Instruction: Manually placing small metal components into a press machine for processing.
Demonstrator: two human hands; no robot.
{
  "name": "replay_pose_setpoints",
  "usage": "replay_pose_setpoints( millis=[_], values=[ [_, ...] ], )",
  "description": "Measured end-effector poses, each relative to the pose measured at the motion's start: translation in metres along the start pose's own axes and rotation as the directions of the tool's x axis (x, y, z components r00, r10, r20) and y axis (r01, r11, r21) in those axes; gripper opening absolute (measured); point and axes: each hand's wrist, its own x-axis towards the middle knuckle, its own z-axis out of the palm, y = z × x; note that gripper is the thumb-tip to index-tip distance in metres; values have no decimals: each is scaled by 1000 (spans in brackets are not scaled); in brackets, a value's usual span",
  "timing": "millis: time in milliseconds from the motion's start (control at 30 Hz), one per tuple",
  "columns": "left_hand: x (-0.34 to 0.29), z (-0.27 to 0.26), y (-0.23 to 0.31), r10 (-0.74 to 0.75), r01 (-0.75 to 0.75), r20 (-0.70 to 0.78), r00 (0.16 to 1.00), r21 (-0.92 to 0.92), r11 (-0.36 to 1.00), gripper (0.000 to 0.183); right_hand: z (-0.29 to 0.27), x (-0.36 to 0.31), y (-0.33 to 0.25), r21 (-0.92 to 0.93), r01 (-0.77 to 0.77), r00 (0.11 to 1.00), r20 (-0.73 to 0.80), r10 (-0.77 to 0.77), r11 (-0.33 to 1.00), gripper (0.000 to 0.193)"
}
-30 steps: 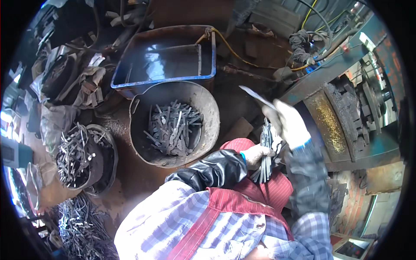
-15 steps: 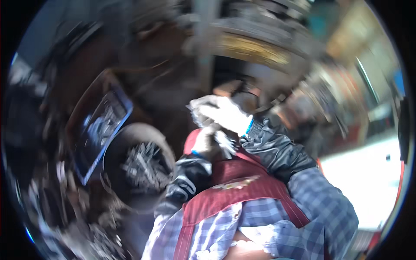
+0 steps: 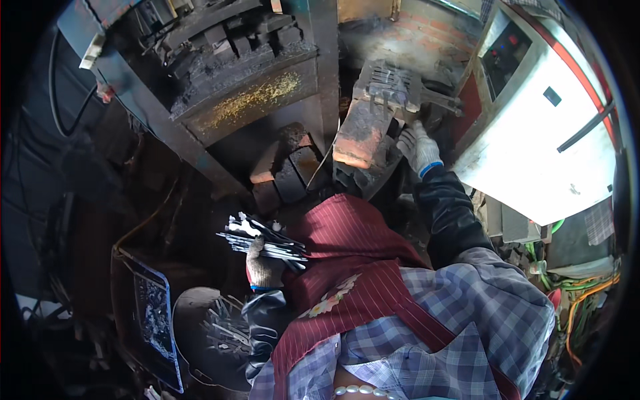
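A bundle of thin, dark and silvery metal strips (image 3: 270,245) is gripped in my left hand (image 3: 264,268), which wears a knitted glove and is held in front of the red striped apron (image 3: 347,233). My right hand (image 3: 421,152), in a white glove with a blue cuff, reaches forward to the right. Its fingers are apart and stretched out, beside a brick (image 3: 365,133) and just below a sooty slotted metal block (image 3: 387,83). Nothing shows in that hand; whether its fingertips touch the block is unclear. Similar strips lie in a round bucket (image 3: 190,303) at lower left.
A blue-rimmed tray (image 3: 175,357) stands left of the bucket. Ahead is a sooty metal frame (image 3: 323,73) with loose bricks (image 3: 293,173) under it. A white cabinet (image 3: 533,147) with a red edge stands at right, above coloured cables (image 3: 577,313).
My hands were together in front of the apron. Now the right has moved forward and right toward the block, and the left has moved left and nearer with the strips. The view has turned.
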Motion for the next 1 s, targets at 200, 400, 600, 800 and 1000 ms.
replay_pose_setpoints(
  millis=[200, 400, 600, 800, 1000],
  values=[
    [1, -3, -2, -10, 15, -83, 996, 51, 999, 41, 39, 23, 5, -102, -44, 998, -42, 40, 994, 52],
    [-3, -4, -3, -5, 5, 30, 1000, 7, 1000, 41, 25, -45, -1, -160, 95, 995, 56, -87, 982, 29],
    [4, -17, -5, 2, -6, -74, 997, -61, 998, 39, 82, -87, -10, -274, 108, 980, 188, -57, 956, 24],
    [1, -22, -7, 5, -4, 6, 1000, -124, 992, 41, 229, -74, 4, -134, 82, 764, 645, 24, 988, 31],
    [-4, -13, -1, 36, -40, -22, 999, -213, 976, 37, 362, -45, 30, -124, 25, 781, 621, 58, 992, 32]
  ],
)
